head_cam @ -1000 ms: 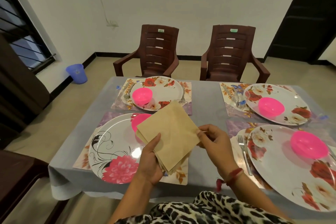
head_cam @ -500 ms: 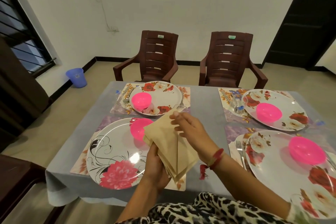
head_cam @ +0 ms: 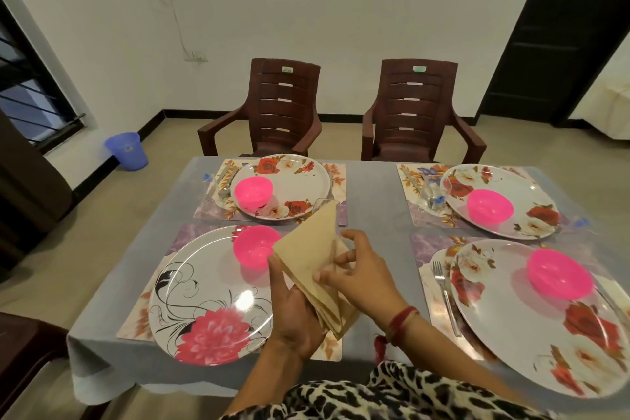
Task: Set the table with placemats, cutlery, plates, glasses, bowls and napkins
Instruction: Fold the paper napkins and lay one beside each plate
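Two hands work at the lower centre of the frame. The left hand [head_cam: 296, 314] grips a folded stack of napkins [head_cam: 306, 249] from below and tilts it up as a steady base. The right hand [head_cam: 361, 278] pinches the upper layers between thumb and fingers, probably to peel one off. The stack hovers just right of the near-left plate [head_cam: 211, 297] and its bowl [head_cam: 255, 245], so that setting looks like the first to get a napkin; none lies on the counter [head_cam: 375, 201] yet. At lower right a fork [head_cam: 443, 293] lies on a mat [head_cam: 422, 245], left of a rose plate [head_cam: 545, 324]. Higher up, the upper-left plate [head_cam: 300, 181] and the upper-right plate [head_cam: 511, 181] each carry a pink bowl and face a chair [head_cam: 283, 106]. A glass [head_cam: 430, 194] stands beside the upper-right one.
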Demonstrator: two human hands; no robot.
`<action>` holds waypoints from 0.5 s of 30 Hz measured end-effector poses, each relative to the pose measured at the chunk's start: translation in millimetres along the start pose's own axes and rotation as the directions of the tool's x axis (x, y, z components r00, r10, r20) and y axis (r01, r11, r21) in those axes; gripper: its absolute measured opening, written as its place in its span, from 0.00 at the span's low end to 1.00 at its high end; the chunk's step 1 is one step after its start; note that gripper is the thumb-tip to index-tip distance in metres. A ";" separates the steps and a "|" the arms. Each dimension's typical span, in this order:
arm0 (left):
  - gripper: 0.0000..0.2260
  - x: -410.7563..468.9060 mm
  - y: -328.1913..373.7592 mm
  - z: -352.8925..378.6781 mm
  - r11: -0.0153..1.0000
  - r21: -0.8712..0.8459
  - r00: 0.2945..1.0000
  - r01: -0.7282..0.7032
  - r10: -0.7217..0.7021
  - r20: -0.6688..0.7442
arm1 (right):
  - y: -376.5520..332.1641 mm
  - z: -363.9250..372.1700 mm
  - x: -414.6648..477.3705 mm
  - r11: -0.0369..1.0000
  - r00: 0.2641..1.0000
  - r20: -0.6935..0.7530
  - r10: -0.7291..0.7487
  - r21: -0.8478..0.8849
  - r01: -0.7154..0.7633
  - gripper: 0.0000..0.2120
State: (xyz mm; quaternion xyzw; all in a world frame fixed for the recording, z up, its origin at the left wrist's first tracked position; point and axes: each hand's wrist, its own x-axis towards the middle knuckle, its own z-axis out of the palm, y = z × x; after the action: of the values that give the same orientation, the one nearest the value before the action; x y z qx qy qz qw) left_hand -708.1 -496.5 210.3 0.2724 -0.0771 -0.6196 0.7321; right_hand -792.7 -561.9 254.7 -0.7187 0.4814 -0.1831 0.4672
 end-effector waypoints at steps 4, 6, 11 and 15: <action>0.43 -1.2 -1.1 1.9 0.999 -0.043 0.999 -0.009 0.007 -0.049 | -0.1 -5.6 7.5 0.914 0.972 0.153 0.179 0.341 -0.222 0.29; 0.42 -2.5 -0.7 3.4 0.999 -0.042 0.999 -0.014 0.012 -0.046 | 0.2 -3.8 10.2 0.897 0.962 0.171 0.214 0.355 -0.263 0.25; 0.42 -5.8 4.8 2.4 0.998 -0.062 0.993 0.012 -0.019 -0.114 | -1.9 -7.9 15.5 0.724 0.954 0.244 0.175 0.625 -0.293 0.05; 0.27 -3.9 8.8 1.3 0.990 -0.135 0.991 0.044 -0.060 -0.119 | -1.8 -28.4 18.6 0.330 0.882 0.448 0.145 0.819 -0.470 0.10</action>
State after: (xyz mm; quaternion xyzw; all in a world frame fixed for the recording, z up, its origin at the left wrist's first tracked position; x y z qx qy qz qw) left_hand -701.9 -492.5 216.6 0.2631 0.0164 -0.6242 0.7354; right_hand -803.3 -591.7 266.8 -0.2558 0.3544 -0.2134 0.8737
